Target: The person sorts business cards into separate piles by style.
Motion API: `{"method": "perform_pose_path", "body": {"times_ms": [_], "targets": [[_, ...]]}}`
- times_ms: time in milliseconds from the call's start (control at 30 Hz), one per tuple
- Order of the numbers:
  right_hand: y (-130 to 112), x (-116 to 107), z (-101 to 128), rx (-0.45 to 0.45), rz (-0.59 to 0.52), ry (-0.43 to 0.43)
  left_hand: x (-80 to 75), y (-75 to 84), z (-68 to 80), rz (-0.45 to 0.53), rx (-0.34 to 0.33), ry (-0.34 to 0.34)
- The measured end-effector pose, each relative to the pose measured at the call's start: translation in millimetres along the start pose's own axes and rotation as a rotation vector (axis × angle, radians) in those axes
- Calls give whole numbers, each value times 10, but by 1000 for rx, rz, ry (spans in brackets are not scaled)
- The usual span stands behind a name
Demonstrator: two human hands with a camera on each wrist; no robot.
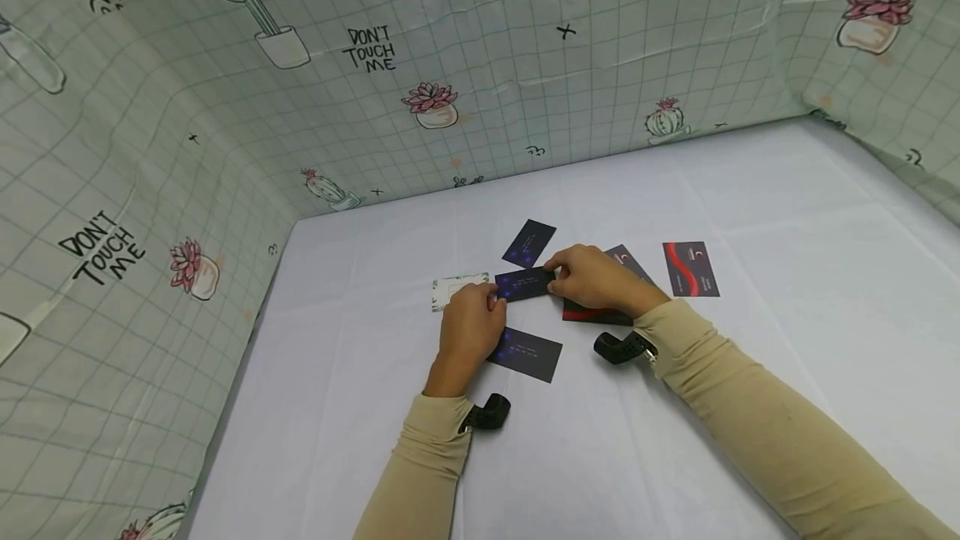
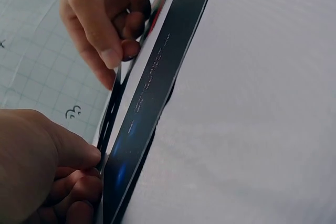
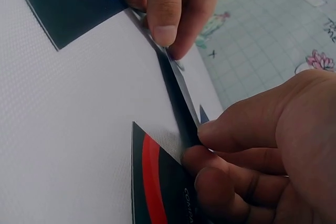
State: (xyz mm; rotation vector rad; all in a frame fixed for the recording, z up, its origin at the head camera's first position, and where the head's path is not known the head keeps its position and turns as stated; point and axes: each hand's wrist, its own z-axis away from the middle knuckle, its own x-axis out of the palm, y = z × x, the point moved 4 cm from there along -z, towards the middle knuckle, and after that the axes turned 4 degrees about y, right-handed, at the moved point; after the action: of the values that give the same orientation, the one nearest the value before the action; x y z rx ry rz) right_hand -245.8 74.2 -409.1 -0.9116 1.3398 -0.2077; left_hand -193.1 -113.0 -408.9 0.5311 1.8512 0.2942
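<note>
Dark card [image 1: 525,283] pinched betw. L hand [image 1: 468,332] & R hand [image 1: 596,277] grips, over white table [image 1: 787,215], cactus-print walls [image 1: 450,65].

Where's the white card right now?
In the head view the white card lies on the table, left of the dark card both hands pinch, just beyond the left hand.

Both arms are covered to the wrist in long, close-fitting beige sleeves, the right sleeve [image 1: 757,407] wrinkling softly toward four o'clock, the left sleeve [image 1: 420,473] running off at six. Both hands, the left hand [image 1: 471,332] and the right hand [image 1: 596,277], are bare. A small black camera unit [image 1: 624,347] sits at each cuff, strapped on, probably with a band.
</note>
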Motion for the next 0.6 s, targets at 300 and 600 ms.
{"method": "perform_pose_path", "body": {"times_ms": [300,600], "targets": [[-17,13,8,1,34,18,-3,-4,-7,-20,8,3],[5,35,25,13,38,18,8,-17,-8,-3,-3,-9]]}}
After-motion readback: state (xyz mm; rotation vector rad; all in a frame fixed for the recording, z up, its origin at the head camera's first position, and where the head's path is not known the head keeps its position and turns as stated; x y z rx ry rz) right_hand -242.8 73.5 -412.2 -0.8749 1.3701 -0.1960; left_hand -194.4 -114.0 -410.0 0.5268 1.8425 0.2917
